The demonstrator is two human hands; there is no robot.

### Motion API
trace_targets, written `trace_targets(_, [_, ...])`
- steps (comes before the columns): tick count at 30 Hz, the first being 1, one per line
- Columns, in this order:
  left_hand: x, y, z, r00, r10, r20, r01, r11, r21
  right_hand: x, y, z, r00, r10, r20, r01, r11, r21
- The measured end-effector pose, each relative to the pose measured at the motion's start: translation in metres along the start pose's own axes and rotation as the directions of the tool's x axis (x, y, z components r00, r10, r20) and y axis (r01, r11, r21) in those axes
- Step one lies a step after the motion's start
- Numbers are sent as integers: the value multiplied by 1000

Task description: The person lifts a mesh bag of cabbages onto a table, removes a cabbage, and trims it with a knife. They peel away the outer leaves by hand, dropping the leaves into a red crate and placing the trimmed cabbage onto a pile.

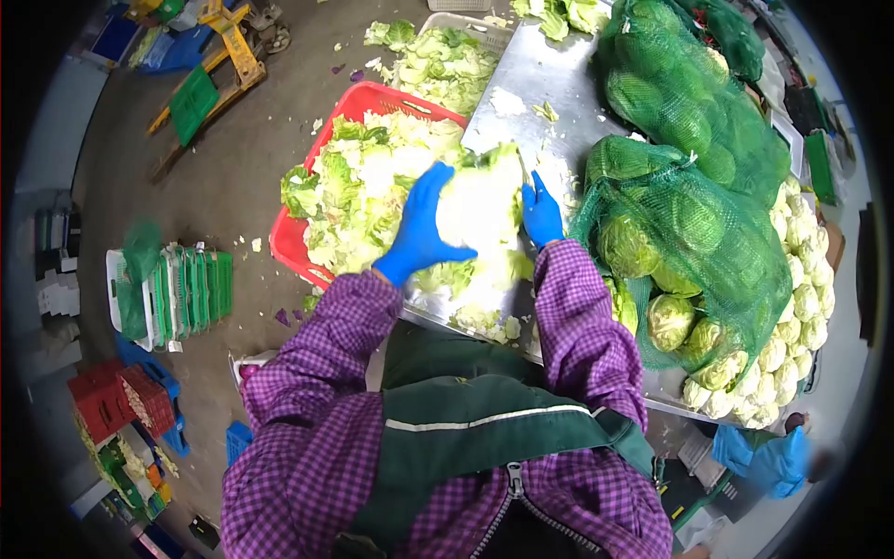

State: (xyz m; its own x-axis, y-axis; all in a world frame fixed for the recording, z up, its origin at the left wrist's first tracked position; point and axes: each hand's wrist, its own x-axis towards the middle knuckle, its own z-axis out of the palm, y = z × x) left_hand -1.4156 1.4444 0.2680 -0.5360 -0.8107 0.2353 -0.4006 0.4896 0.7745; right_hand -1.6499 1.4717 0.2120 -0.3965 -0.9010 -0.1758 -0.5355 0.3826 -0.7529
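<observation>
My left hand (419, 228), in a blue glove, has its fingers stretched out and the thumb spread away from them. It rests at the left side of a pale, overexposed heap of cabbage leaves (480, 210). At the heap's right side is my right hand (542, 214), also blue-gloved, with its fingers extended upward. Neither hand is closed round anything. The heap lies on the metal table and reaches the edge of a red crate (284, 244) filled with loose leaves (358, 200).
Green net sacks (694, 224) of cabbages stand close on the right, with stacked trimmed cabbages (778, 359) beyond. Another crate of leaves (452, 61) is past the red one. The metal table (549, 70) carries leaf scraps. A yellow pallet truck (228, 42) and stacked crates (191, 293) are left.
</observation>
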Motion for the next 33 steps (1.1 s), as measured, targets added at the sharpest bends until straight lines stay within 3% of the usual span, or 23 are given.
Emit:
trace_targets(2, [0, -4, -9, 998, 52, 40, -50, 998, -33, -3, 20, 11, 998, -37, -50, 41, 996, 79])
trace_targets(6, [-9, -12, -24, 991, -81, 108, 85, 996, -32, -34, 22, 13, 985, -44, -165, 64, 991, 115])
trace_targets(8, [-23, -14, -14, 906, -422, -32, 387, 857, -341, -51, 11, 0, 972, 237, 5, -224, 913, 340])
trace_targets(9, [-27, -19, 4, 886, -463, -37, 398, 797, -454, -57, 10, -7, 975, 220, 20, -215, 921, 324])
trace_targets(10, [-25, -13, 12, 885, -464, -38, 399, 797, -455, -64, 1, -20, 975, 219, 22, -215, 922, 323])
trace_targets(12, [-21, -3, 25, 876, -416, -246, 390, 909, -149, -72, -15, -45, 998, 33, -50, -36, 997, -64])
trace_targets(13, [-12, -6, 24, 900, -378, -218, 351, 924, -154, -71, -15, -48, 942, -273, -194, 256, 960, -110])
trace_targets(14, [-6, -8, 24, 898, -383, -216, 355, 921, -160, -70, -19, -52, 943, -272, -190, 253, 960, -116])
trace_targets(16, [5, 4, 17, 955, -272, -122, 280, 959, 53, -74, -54, -65, 916, -401, 17, 401, 914, -55])
trace_targets(17, [9, 4, 17, 976, -199, -85, 208, 972, 112, -74, -65, -67, 932, -318, 175, 325, 946, -12])
trace_targets(18, [12, 5, 18, 977, -193, -84, 202, 973, 113, -68, -62, -57, 906, -385, 177, 399, 915, -53])
trace_targets(20, [12, 9, 22, 1000, -29, -9, 30, 988, 150, -54, -78, -52, 915, -155, 373, 265, 927, -266])
trace_targets(21, [15, 9, 26, 998, -53, -24, 56, 993, 101, -49, -75, -47, 915, -152, 373, 261, 930, -261])
trace_targets(23, [19, 7, 27, 998, -56, -18, 58, 993, 100, -37, -57, -32, 927, -335, 172, 365, 910, -197])
trace_targets(24, [23, 8, 28, 999, -53, -11, 53, 994, 96, -28, -45, -27, 930, -330, 162, 359, 911, -201])
trace_targets(26, [22, 13, 30, 999, -49, -14, 50, 995, 88, -7, -28, -19, 999, -1, -54, 6, 995, 104])
trace_targets(27, [16, 13, 29, 998, -63, -9, 63, 994, 86, -6, -31, -17, 992, 17, -124, 3, 987, 162])
trace_targets(28, [15, 9, 26, 998, -57, 8, 56, 994, 90, -11, -30, -14, 991, 31, -131, -7, 985, 173])
trace_targets(30, [17, 0, 19, 999, -35, -5, 35, 998, 43, -14, -29, -12, 994, -103, -47, 113, 935, 336])
trace_targets(31, [17, -3, 15, 999, -45, 9, 45, 999, 17, -16, -30, -1, 899, -335, -281, 390, 905, 171])
trace_targets(32, [16, -7, 11, 999, -45, 11, 45, 999, 20, -11, -28, 0, 900, -333, -282, 390, 904, 175])
trace_targets(33, [11, -11, 11, 999, -29, 22, 29, 1000, -1, -5, -23, -2, 959, -179, -221, 213, 966, 144])
